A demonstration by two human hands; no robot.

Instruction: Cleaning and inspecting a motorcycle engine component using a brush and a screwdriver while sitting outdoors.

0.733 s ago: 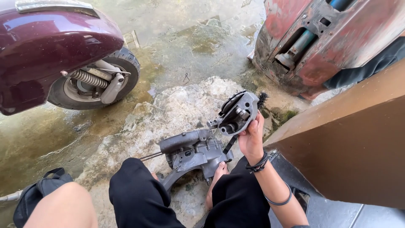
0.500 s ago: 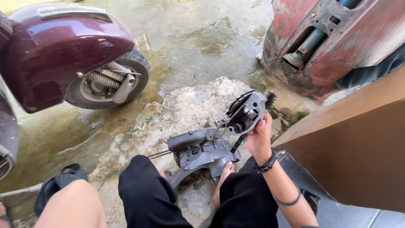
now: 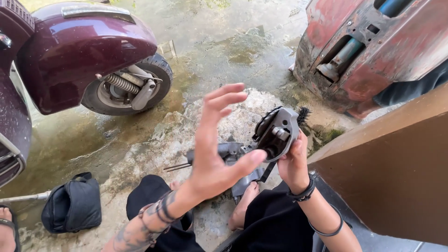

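Wet concrete lies under right hand (image 3: 293,161) gripping metal casting (image 3: 279,133).

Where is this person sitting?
Probably an outdoor scooter repair yard: wet concrete ground, a maroon scooter, a rusty red scooter body, and a grey engine part in the right hand.

The casting (image 3: 278,133) gripped in the right hand (image 3: 294,163) is matt grey metal, dull and grimy, with a black bristle brush (image 3: 304,115) just past the fingers. Behind the open left hand (image 3: 214,154), the engine case (image 3: 235,161) is the same rough, unpolished grey metal. The concrete floor (image 3: 233,51) beyond the fingertips looks wet and shiny, with a rough whitish patch. The scooter (image 3: 79,51) has glossy maroon paint and a matt rubber tyre. The red body (image 3: 373,51) shows worn, rusty paint. The bag (image 3: 72,203) is black matt cloth.
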